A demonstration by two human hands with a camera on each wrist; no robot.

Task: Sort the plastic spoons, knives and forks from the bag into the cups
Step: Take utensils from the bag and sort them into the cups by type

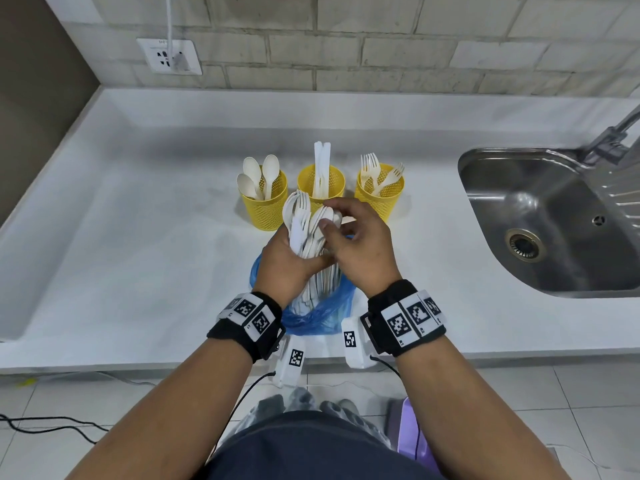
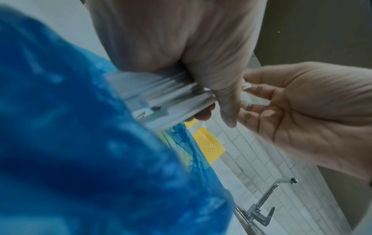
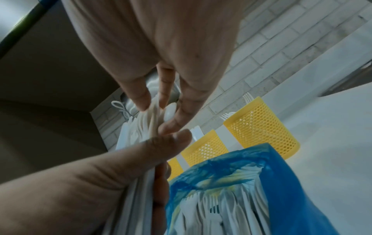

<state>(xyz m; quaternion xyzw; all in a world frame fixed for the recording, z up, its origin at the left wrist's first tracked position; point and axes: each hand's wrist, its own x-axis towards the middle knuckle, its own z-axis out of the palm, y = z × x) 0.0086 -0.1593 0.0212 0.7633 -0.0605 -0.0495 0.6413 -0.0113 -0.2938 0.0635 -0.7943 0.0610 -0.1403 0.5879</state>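
Three yellow mesh cups stand in a row on the white counter [image 1: 138, 237]: the left cup [image 1: 265, 206] holds spoons, the middle cup [image 1: 321, 181] knives, the right cup [image 1: 381, 192] forks. Just in front of them my left hand [image 1: 304, 258] grips a bundle of white plastic cutlery [image 1: 301, 223] upright over the blue bag [image 1: 318, 315]. My right hand [image 1: 329, 220] reaches over the bundle's top. Its thumb and fingertips [image 3: 141, 103] pinch a spoon [image 3: 169, 111] among the heads. More forks lie inside the blue bag [image 3: 281, 182].
A steel sink [image 1: 554, 223] with a faucet [image 1: 609, 133] lies to the right. A tiled wall with a socket [image 1: 169, 57] and a hanging white cable runs behind the counter. The counter's front edge is close below my wrists.
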